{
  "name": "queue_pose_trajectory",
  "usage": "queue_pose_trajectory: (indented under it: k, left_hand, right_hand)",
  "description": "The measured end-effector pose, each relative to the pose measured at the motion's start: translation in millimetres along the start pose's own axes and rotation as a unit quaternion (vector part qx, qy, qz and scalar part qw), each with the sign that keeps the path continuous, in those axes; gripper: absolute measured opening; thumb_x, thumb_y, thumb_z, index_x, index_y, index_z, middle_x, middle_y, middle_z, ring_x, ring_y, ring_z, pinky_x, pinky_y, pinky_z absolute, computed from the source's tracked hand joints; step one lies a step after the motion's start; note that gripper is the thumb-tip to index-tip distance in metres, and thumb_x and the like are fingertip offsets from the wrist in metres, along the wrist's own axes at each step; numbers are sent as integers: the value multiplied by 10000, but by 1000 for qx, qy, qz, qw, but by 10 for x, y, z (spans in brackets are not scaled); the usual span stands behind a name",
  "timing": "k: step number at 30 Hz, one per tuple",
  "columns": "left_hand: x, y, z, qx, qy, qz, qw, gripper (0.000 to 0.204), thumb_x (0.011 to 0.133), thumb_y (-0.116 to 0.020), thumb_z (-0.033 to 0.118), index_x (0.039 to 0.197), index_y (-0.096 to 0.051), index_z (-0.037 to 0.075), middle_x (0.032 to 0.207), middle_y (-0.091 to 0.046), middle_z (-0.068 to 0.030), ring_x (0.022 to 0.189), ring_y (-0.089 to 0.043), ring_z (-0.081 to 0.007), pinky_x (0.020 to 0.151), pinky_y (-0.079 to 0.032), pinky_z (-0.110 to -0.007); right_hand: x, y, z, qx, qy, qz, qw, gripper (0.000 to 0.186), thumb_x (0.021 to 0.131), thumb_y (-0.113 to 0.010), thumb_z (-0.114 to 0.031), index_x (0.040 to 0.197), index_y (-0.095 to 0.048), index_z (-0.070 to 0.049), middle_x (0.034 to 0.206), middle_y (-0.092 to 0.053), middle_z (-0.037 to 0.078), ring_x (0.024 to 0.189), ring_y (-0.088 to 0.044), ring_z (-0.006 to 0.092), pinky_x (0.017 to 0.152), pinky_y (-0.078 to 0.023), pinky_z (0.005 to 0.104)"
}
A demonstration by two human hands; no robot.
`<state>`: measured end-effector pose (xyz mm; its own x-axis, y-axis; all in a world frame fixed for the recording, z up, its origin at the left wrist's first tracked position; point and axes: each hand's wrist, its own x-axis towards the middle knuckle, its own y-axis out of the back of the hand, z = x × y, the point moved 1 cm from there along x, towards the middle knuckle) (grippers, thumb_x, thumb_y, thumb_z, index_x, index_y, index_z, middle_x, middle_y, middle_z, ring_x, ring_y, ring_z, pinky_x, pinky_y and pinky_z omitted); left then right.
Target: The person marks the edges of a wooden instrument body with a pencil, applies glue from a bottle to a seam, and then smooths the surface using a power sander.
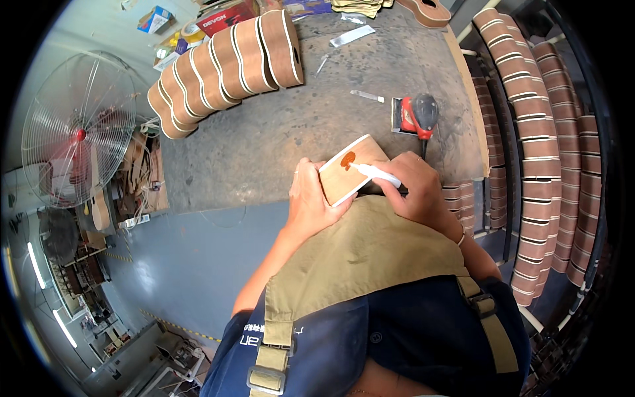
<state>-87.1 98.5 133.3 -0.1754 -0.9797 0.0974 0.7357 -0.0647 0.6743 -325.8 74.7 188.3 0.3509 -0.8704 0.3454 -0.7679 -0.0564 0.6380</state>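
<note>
A small wooden instrument body (338,184) with white edge binding is tilted up near my apron, at the front edge of the workbench. My left hand (308,193) is wrapped round its left end. On its pale wood side sits a reddish-brown patch (348,160). My right hand (418,186) grips a slim white squeeze bottle (382,174), whose thin nozzle points left and reaches the patch. Whether the tip touches the wood, I cannot tell. The body's lower part is hidden by my apron and hands.
A red-and-black power sander (419,116) lies on the workbench (278,142) to the right. Several similar bodies (221,66) stand in a row at the back left. A clear tube (367,96) lies beyond my hands. Racks of bodies (526,165) line the right; a fan (81,135) stands left.
</note>
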Motion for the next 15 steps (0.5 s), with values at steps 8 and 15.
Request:
queue_pose_trajectory:
  k: [8,15]
  left_hand:
    - [3,-10,-9,16,-26,23,999,744,693,-986,274,1185,-504,-9,1082,-530,-173,970,-602,-376,809,-515,-475]
    - [-29,-4,-19,2,-10,15,1000,752,719,-973,290,1225,-499,1,1103,-528,-179,1026,-573,-412,849,-504,-498]
  right_hand:
    - [-56,2,17,0,-25,16,1000,250,862,-823,-1,1102,-756,-28,921,-705,145,794,-661,343,690,-523,427]
    - [-113,-5,17,-7,-27,25,999,246,861,-823,-36,1094,-743,-32,907,-684,136,804,-662,346,689,-526,435]
